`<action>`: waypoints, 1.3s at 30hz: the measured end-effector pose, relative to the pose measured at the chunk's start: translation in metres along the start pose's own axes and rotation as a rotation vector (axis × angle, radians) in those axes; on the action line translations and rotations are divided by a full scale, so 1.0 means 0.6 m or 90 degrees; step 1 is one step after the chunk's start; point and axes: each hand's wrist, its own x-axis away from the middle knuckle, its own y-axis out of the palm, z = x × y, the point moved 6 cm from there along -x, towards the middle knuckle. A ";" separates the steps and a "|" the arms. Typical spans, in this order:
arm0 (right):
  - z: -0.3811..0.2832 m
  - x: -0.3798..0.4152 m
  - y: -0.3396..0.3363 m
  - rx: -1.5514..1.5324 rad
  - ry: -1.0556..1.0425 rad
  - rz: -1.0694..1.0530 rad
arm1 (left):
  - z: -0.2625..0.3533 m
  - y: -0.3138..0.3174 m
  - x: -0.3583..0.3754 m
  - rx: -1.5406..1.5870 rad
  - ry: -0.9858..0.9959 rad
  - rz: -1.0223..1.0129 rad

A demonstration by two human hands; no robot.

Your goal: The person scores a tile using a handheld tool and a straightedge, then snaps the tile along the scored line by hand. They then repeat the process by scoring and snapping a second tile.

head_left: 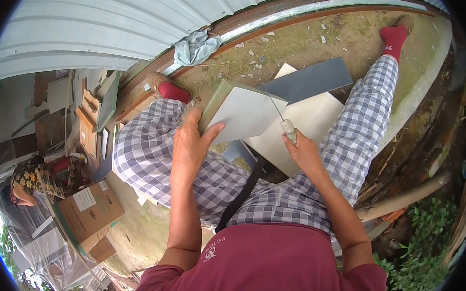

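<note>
My left hand (pixel 191 142) grips the near edge of a pale grey square tile (pixel 244 112) that rests tilted against my left knee. My right hand (pixel 302 148) is closed around the white handle of a thin metal tool (pixel 279 114), whose tip lies on the tile's face. Under that tile lie a cream tile (pixel 310 129) and a dark grey tile (pixel 309 80), between my checkered trouser legs.
Mossy concrete ground (pixel 326 41) runs to a corrugated metal wall (pixel 107 18), with a crumpled cloth (pixel 196 47) at its base. Stacked tiles and boards (pixel 92 114) stand left. Another person (pixel 41 178) crouches by a cardboard box (pixel 89 210). Plants (pixel 420 256) grow at right.
</note>
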 end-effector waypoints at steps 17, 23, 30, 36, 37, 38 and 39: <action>0.327 -0.026 -0.020 -0.391 0.422 0.393 | 0.005 0.006 0.008 0.122 -0.031 0.020; 0.291 -0.044 0.016 -0.360 0.424 0.259 | 0.006 0.003 0.012 0.125 0.037 0.065; 0.136 -0.090 0.067 -0.418 0.326 0.216 | 0.023 -0.003 -0.016 0.063 0.025 0.116; 0.156 -0.098 0.081 -0.187 0.158 0.216 | 0.021 -0.001 -0.026 0.035 0.034 0.176; 0.162 -0.100 0.084 -0.177 0.156 0.191 | 0.021 -0.001 -0.030 0.008 0.041 0.184; 0.156 -0.100 0.083 -0.167 0.151 0.166 | 0.027 -0.002 -0.034 -0.020 0.051 0.193; 0.134 -0.092 0.070 -0.172 0.150 0.173 | 0.038 -0.002 -0.035 -0.038 0.063 0.194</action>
